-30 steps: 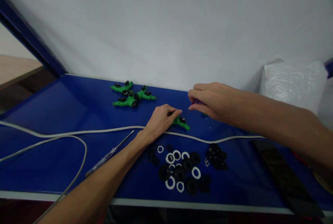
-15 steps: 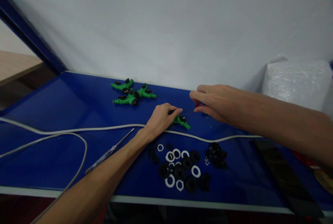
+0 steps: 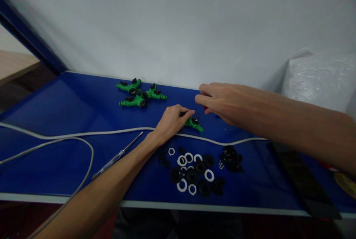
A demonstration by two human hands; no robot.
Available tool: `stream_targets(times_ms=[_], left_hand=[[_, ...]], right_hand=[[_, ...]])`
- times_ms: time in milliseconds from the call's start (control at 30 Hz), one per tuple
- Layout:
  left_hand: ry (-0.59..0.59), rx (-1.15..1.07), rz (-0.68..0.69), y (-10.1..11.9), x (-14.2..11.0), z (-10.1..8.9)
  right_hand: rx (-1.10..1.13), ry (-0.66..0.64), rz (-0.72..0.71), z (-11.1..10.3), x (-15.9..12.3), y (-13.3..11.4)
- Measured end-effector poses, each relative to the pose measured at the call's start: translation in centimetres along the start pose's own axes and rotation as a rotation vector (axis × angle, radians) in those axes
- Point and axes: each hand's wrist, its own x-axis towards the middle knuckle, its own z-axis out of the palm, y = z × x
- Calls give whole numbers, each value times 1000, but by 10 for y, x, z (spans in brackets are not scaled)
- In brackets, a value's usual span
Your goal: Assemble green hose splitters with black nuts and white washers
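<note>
Under my left hand (image 3: 174, 120) lies a green hose splitter (image 3: 194, 123) with black parts, its near end sticking out past my fingers. My left thumb and fingers are closed on it and hide its far part. A red-handled screwdriver (image 3: 205, 108) is gripped in my right hand (image 3: 219, 102), mostly hidden by the fingers. Its thin shaft slants down to the black top of the splitter; whether the tip sits in a screw is too small to tell. Three more green splitters (image 3: 136, 100) with black valve levers lie together at the back left.
White rings (image 3: 209, 175), black round caps (image 3: 191, 175), a heap of black pieces (image 3: 231, 158) and small screws (image 3: 221, 165) lie in front. A clear-handled screwdriver (image 3: 116, 156) rests left of my forearm. A white cable (image 3: 105, 132) crosses the blue table. At right are a dark flat device (image 3: 300, 179) and a plastic-wrapped package (image 3: 319, 79).
My right hand has moved left and tipped the screwdriver more upright over the splitter. My left hand still holds the splitter. The whole view has shifted slightly.
</note>
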Motion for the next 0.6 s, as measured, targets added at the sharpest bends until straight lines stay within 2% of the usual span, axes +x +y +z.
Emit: stream_targets(times_ms=[100,267,467,600], left_hand=[[9,-2,2,-1,0,1],[-1,-18,0,-2,0,1],[-6,-17,-9,0,0,1],[-4,-33,-29,0,0,1]], right_hand=[[-34,-27,5,-4,6,-6],[-56,-47,103,-7,9,-10],[145,-20,205,-1,-5,5],[251,-88,219,-5,-13,6]])
